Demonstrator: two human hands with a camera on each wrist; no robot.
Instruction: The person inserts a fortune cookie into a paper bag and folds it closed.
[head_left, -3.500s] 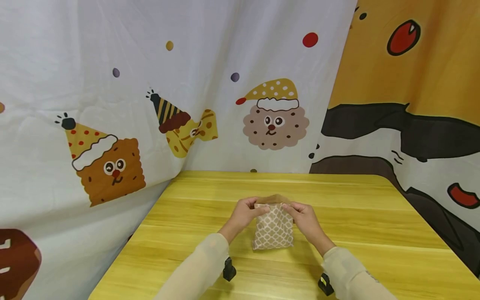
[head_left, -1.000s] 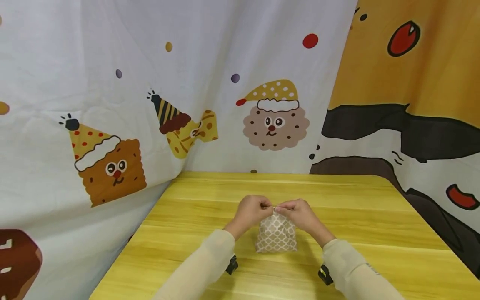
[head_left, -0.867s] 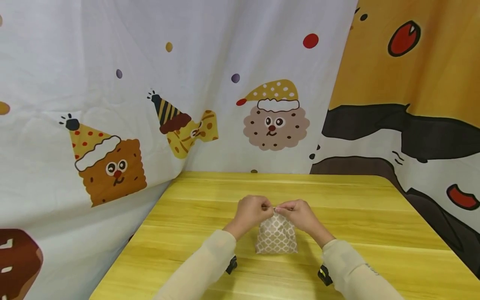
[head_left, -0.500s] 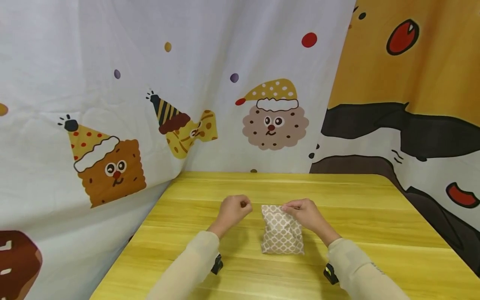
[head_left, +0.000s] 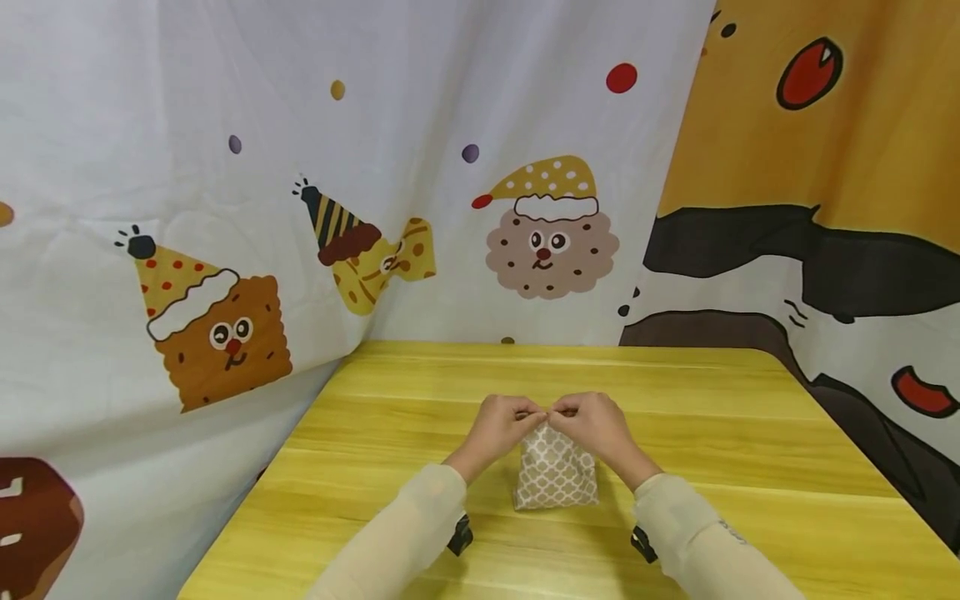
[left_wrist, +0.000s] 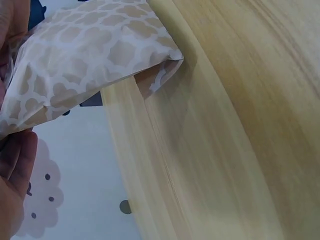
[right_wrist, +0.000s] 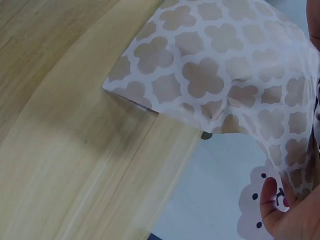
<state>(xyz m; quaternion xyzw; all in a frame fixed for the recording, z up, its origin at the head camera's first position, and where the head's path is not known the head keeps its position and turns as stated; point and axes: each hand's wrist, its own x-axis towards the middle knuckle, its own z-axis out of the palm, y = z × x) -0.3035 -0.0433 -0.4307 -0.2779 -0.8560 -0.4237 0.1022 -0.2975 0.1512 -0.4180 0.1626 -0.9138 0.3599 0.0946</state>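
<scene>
A small tan paper bag [head_left: 557, 475] with a white lattice print stands in the middle of the table, its top drawn up between my two hands. My left hand [head_left: 495, 427] pinches the top edge from the left with thumb and fingertips. From the right, my right hand [head_left: 597, 423] pinches the same edge, and the fingertips of both hands almost meet there. In the left wrist view the bag's lower part [left_wrist: 105, 55] bulges, with a corner fold [left_wrist: 162, 77] standing out. The right wrist view shows the creased printed side [right_wrist: 205, 70]. The fingers hide most of the top edge.
The yellow wood-grain table [head_left: 390, 517] reaches back to a white curtain [head_left: 420, 100] with cartoon biscuits. An orange and black printed cloth [head_left: 825, 167] hangs at the right. Black wrist devices [head_left: 461, 535] sit under the sleeves.
The bag's mouth, standing wide 3.5 seconds ago, is now drawn together. Half a second ago my left hand was off the bag to the left; it has come back to the top edge.
</scene>
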